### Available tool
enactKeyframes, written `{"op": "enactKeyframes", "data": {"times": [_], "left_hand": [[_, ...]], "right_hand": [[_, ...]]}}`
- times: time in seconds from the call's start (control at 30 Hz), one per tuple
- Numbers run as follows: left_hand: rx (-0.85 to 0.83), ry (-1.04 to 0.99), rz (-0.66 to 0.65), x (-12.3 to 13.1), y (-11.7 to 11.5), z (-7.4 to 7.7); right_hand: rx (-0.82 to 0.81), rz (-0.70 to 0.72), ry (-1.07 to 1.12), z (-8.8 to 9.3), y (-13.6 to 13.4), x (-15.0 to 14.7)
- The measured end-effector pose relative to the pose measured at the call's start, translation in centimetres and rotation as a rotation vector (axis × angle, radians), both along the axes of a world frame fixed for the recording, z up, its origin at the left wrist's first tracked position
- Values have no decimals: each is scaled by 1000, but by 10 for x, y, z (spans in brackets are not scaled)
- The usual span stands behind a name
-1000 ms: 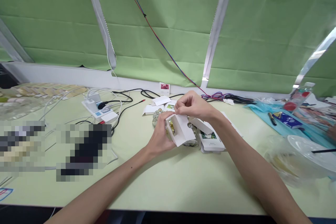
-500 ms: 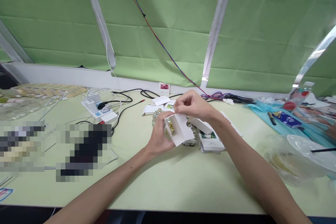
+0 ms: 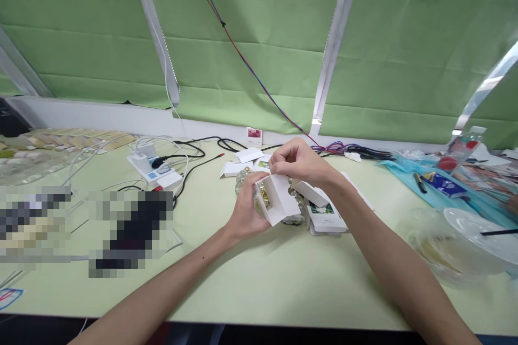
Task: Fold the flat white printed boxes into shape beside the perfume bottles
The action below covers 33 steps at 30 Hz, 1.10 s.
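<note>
My left hand (image 3: 246,214) is wrapped round a small white cardboard box (image 3: 284,198), its open end tilted toward me. Something shiny and gold-coloured (image 3: 264,195) shows inside the box. Above it, my right hand (image 3: 297,161) is closed in a pinch, fingertips at the box's upper edge; what they hold is hidden. Behind my left fingers stands a clear glass container (image 3: 241,177), partly covered. More white boxes with green print (image 3: 327,220) lie to the right of the held one, and white card pieces (image 3: 247,156) lie behind it.
On the left, a white power strip (image 3: 159,172) has plugs and tangled cables. A lidded clear plastic cup (image 3: 457,248) with a black straw stands at right. Behind it a blue cloth (image 3: 399,175) carries a marker (image 3: 420,183), a blue packet (image 3: 445,185) and a bottle (image 3: 465,146).
Both hands keep the same hold on the box, with hardly any movement. The whole view has shifted very slightly.
</note>
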<state>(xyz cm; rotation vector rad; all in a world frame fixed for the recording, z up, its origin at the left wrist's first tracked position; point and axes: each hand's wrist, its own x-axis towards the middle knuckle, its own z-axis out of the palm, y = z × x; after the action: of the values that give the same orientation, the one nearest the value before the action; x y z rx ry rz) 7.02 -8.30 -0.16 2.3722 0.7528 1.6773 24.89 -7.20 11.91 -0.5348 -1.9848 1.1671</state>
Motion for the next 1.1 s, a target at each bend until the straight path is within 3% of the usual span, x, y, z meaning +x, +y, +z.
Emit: {"op": "enactKeyframes", "data": {"times": [1.1], "left_hand": [[-20, 10, -26, -1, -1, 1]], "right_hand": [[21, 46, 65, -3, 6, 2]]}}
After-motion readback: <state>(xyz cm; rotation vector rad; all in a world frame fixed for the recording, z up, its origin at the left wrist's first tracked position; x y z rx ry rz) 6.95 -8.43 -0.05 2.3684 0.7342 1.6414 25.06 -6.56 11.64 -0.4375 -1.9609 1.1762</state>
